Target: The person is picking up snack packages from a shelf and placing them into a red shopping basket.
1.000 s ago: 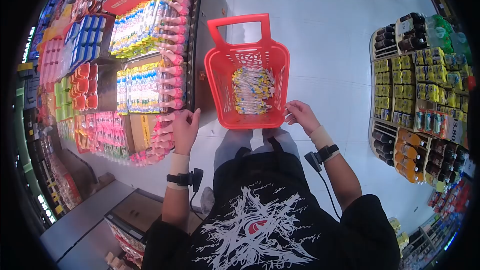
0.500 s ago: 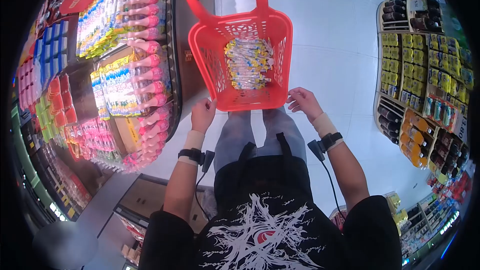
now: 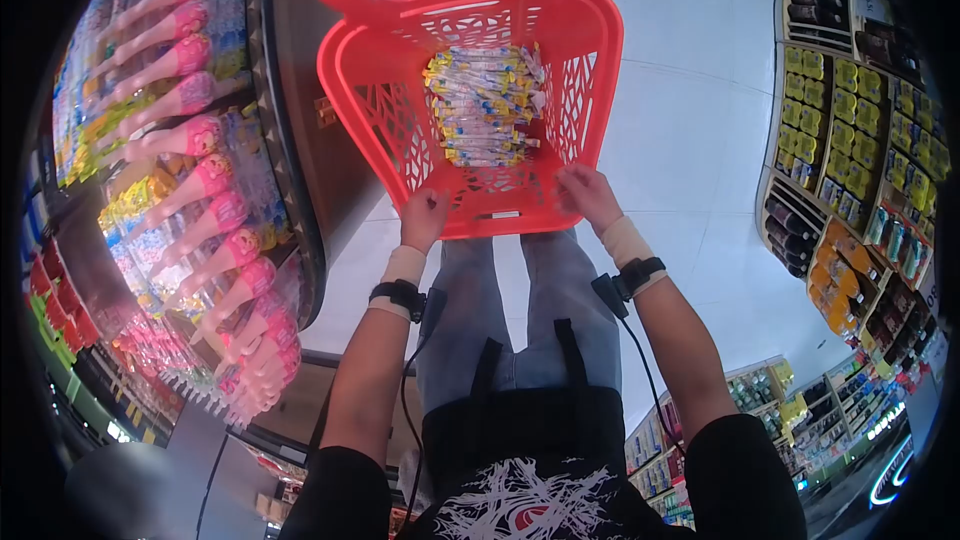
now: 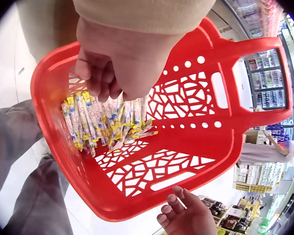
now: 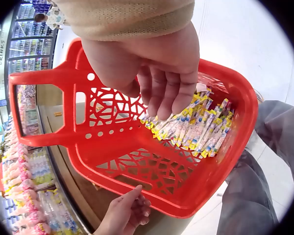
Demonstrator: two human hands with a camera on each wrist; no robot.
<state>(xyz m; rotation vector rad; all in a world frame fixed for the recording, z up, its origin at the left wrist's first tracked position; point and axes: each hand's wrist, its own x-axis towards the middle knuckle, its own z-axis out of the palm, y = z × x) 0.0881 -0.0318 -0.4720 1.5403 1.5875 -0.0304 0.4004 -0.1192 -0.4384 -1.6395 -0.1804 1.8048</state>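
Observation:
A red plastic shopping basket [image 3: 480,225] with a cut-out pattern in its walls stands in front of the person's legs, its long handle raised at the far side. A pile of thin wrapped candy sticks [image 3: 484,105], clear with yellow and blue ends, lies on its floor. At the near left corner hangs the left hand [image 3: 425,218], fingers loosely bent and holding nothing. The right hand [image 3: 590,195] is over the near right rim, its fingers relaxed and bare of any item. In the right wrist view that hand's fingers [image 5: 166,93] overlap the candy pile.
To the left stands a candy display [image 3: 150,230] edged with a row of pink-capped packs [image 3: 200,135]. Shelves of yellow multipacks [image 3: 845,120] and dark bottles [image 3: 815,10] line the right. Pale floor [image 3: 690,90] runs between them.
The basket appears larger and higher in the head view, with the display shifted left. Both hands have moved inward, from beside the basket to its near corners.

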